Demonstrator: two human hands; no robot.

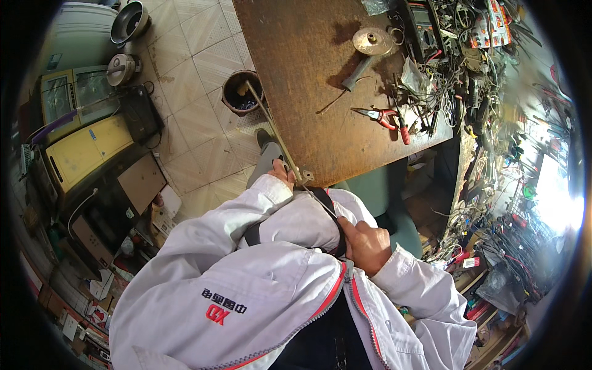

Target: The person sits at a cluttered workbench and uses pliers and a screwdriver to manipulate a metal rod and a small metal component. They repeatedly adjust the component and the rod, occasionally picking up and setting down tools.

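Observation:
My left hand [282, 174] is closed around a long, narrow brass-coloured bar [277, 135] beside the wooden table's [290, 55] left edge. The bar's far end is over a dark bucket [229, 94]. A small metal fitting [306, 176] shows beside my left hand at the table's corner. My right hand [365, 245] is closed near my jacket, at the lower end of a thin dark length continuing from the bar; what exactly it grips is unclear. On the tabletop lie red-handled pliers [385, 118], a red-handled tool [404, 134] and a round metal piece with a dark handle [370, 40].
Tangled wires [468, 80] and tools crowd the table's right side. On the left are a tiled floor [191, 123], a pan [129, 21], a pot [121, 69] and a yellow appliance [89, 148]. A green seat [376, 194] is under the table's near edge.

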